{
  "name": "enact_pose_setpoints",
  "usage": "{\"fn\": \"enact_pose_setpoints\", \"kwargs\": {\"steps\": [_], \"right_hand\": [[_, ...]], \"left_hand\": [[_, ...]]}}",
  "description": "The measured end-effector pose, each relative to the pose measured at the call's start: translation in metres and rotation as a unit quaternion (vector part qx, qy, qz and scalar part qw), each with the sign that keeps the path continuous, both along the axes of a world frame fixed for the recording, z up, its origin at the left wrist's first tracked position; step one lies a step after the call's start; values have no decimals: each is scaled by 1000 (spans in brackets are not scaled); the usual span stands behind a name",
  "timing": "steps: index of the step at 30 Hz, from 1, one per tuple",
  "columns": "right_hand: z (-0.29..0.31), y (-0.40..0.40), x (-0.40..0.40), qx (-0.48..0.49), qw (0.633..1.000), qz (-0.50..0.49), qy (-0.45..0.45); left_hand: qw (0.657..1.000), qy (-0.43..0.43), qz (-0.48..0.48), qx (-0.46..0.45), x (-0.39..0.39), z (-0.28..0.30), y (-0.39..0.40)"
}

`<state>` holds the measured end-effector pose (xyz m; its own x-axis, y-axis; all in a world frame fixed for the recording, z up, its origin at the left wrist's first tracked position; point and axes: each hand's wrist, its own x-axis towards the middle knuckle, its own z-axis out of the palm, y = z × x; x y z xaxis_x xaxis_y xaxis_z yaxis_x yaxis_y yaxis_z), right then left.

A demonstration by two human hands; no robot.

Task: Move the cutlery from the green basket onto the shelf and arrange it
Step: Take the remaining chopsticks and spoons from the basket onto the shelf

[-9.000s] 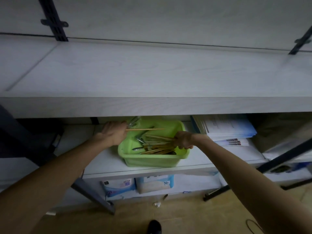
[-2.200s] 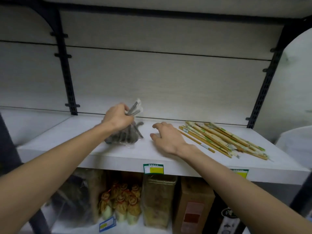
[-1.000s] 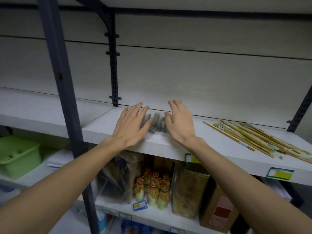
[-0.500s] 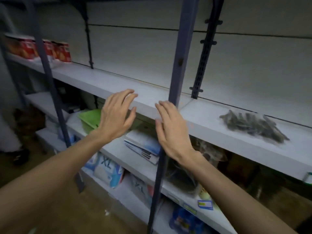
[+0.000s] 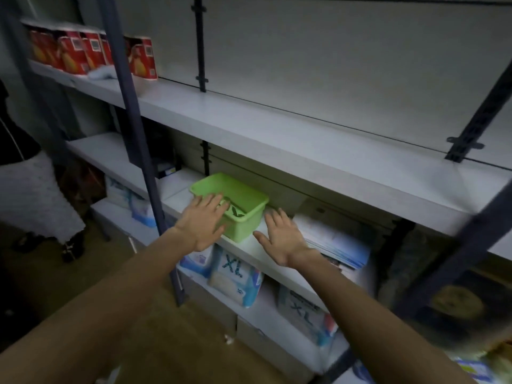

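A: Reaching low, the left hand (image 5: 203, 223) is spread flat and holds nothing, fingers over the near rim of the green basket (image 5: 243, 221); a few dark pieces show inside, too blurred to name.

B: Risk?

A: Knocking that rim could tip it off the shelf (image 5: 250, 249) edge just below the palm. The right hand (image 5: 279, 238), wide too, hovers beside the basket, bare shelf beneath.
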<state>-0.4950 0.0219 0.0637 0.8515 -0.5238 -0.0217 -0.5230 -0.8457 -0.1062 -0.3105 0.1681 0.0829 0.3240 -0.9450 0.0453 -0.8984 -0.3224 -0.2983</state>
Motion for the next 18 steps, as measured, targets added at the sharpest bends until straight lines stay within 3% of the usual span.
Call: {"fn": "enact_pose_setpoints", "kwargs": {"steps": [4, 12, 18], "right_hand": [[-14, -12, 57, 32, 999, -22, 4], [-72, -68, 182, 180, 976, -119, -34], [-93, -106, 249, 33, 981, -185, 46]], "left_hand": [[997, 68, 17, 32, 49, -20, -18], [985, 174, 16, -5, 161, -54, -75], [964, 259, -11, 55, 242, -75, -137]]}}
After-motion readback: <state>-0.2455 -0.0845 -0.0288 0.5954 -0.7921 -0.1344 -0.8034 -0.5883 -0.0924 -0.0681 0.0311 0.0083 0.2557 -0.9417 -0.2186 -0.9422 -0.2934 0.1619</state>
